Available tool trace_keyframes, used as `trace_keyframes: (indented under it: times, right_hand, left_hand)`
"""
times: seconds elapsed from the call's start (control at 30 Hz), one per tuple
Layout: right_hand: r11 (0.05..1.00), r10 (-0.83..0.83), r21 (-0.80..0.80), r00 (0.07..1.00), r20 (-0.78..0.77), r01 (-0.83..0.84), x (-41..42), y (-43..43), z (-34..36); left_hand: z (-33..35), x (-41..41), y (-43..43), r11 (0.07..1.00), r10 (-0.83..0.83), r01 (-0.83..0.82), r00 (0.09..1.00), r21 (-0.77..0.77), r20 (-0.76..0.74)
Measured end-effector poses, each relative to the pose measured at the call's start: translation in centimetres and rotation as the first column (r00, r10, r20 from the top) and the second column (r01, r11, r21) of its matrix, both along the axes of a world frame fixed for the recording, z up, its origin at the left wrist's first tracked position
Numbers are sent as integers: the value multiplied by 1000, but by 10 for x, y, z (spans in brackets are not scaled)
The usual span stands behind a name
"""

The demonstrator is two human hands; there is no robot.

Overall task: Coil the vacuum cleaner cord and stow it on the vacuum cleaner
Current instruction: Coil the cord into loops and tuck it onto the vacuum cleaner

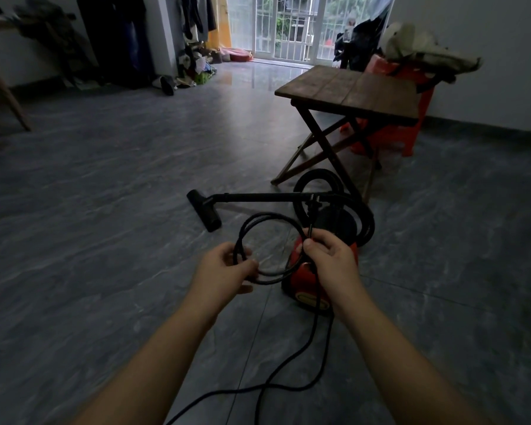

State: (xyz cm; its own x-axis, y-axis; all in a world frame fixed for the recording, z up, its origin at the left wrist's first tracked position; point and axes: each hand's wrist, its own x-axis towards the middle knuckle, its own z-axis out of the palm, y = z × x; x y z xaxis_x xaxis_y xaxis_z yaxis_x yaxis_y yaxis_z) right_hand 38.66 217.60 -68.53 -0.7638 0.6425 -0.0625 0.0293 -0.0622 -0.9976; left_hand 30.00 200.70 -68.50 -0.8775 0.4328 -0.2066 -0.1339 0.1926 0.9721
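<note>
A red and black vacuum cleaner (301,283) sits on the grey tiled floor, partly hidden behind my right hand. Its black hose (365,222) curls behind it, and the wand with its floor nozzle (204,210) lies to the left. I hold a round coil of the black cord (269,216) above the floor. My left hand (227,269) grips the coil's lower left side. My right hand (328,256) pinches the cord at the coil's right side, with the plug end sticking up above it. Loose cord (313,360) trails down across the floor towards me.
A dark wooden folding table (353,90) stands behind the vacuum, with a red plastic stool (396,139) beyond it. Clothes and clutter (196,69) line the far wall beside a glass door (288,26). A wooden rack leg (3,90) stands at far left.
</note>
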Motion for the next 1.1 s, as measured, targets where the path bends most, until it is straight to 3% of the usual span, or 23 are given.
trace_keyframes:
  times: [0.17,0.33,0.63,0.97,1.1]
  right_hand:
    - [980,8,196,991,135,-34,4,-3,-4]
    - [975,-10,223,988,153,-24,5,-3,-1]
    - [968,91,220,984,151,-123,10,-7,8]
    - [887,113,404,955,275,-222,11,-3,3]
    - [800,149,493,909,388,-342,15,-4,6]
  left_hand:
    - [2,-6,-3,993,-68,36,954,-113,-292]
    - [0,-4,-8,957,-217,108,883,-270,-417]
    - [0,-6,-12,925,-248,76,861,-371,-443]
    - [-6,-5,-12,897,-281,9,786,-443,-551]
    - [-5,-2,-9,911,-318,-22,600,-412,-734]
